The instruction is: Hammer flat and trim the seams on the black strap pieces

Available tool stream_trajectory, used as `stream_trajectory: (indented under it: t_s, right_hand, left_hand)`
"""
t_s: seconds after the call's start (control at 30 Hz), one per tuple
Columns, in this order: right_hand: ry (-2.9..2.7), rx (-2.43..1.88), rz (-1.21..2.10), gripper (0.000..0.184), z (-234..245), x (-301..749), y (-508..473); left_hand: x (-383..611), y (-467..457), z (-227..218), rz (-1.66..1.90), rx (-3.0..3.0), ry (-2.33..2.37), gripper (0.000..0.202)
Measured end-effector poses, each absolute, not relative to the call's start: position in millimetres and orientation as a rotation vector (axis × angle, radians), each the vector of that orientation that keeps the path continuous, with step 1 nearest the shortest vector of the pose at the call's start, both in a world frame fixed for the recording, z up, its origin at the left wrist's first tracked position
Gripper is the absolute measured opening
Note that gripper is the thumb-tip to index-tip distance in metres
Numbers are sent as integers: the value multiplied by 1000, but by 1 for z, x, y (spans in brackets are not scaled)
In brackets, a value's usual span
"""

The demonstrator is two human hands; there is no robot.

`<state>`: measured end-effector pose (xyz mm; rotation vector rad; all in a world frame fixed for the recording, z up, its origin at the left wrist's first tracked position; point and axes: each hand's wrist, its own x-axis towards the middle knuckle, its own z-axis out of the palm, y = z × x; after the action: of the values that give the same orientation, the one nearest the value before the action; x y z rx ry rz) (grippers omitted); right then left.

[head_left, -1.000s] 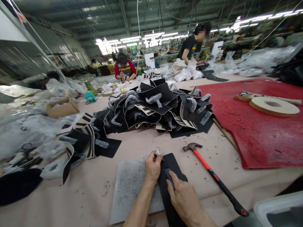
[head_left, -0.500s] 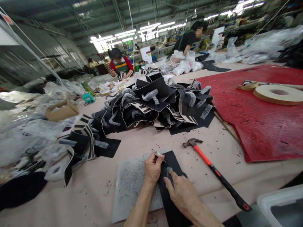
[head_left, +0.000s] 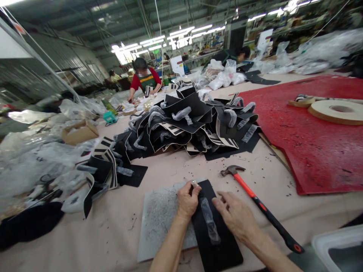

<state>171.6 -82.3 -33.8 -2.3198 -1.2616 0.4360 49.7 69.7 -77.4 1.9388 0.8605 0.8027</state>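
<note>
A black cut piece with a grey plastic-wrapped strip on it lies on a grey pad in front of me. My left hand is closed in a fist at the piece's top left corner, gripping a small metal tool upright. My right hand hovers just right of the strip, fingers loosely curled, holding nothing that I can see. A hammer with an orange and black handle lies to the right of my right hand.
A big heap of black and cream cut pieces fills the table's middle. More pieces and plastic bags lie at left. A red mat with tape rolls is at right. Other people work at the far end.
My right hand has lifted off the black piece and moved right, uncovering the wrapped strip. The left hand keeps its grip on the tool. The standing person at the back has bent down.
</note>
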Motion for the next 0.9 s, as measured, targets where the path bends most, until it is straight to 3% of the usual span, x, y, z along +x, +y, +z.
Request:
stream_trajectory:
  t_s: [0.1,0.2,0.27,0.37,0.43,0.5,0.6,0.7,0.8,0.9]
  right_hand:
    - [-1234,-2611,8,40,-51,222,-105]
    - [-1196,-2775,5,18,-68,254,-129]
    - [-997,-2662,338,8,-72,258,-137]
    - [-530,-2181,1037,10,-57,248,-134]
    - [-386,-1958,1243,11,-36,236,-127]
    - [-459,-1932,1146,21,-12,223,-119]
    - [-825,-1969,676,36,14,207,-115]
    - [-1270,-2060,258,36,23,200,-116]
    - [-1622,-2189,204,31,34,205,-116]
    - [-1615,-2178,55,33,67,212,-109]
  left_hand:
    - [51,67,-78,823,1991,878,11]
    - [51,66,-78,830,2036,872,10]
    - [50,66,-78,831,2062,852,10]
    - [48,65,-75,835,2119,821,11]
    - [48,64,-73,835,2160,809,11]
    - [48,63,-73,833,2193,796,10]
    - [49,61,-74,825,2227,782,11]
    - [49,61,-75,841,2226,781,11]
    - [49,60,-76,862,2199,770,11]
    - [48,60,-76,875,2214,768,12]
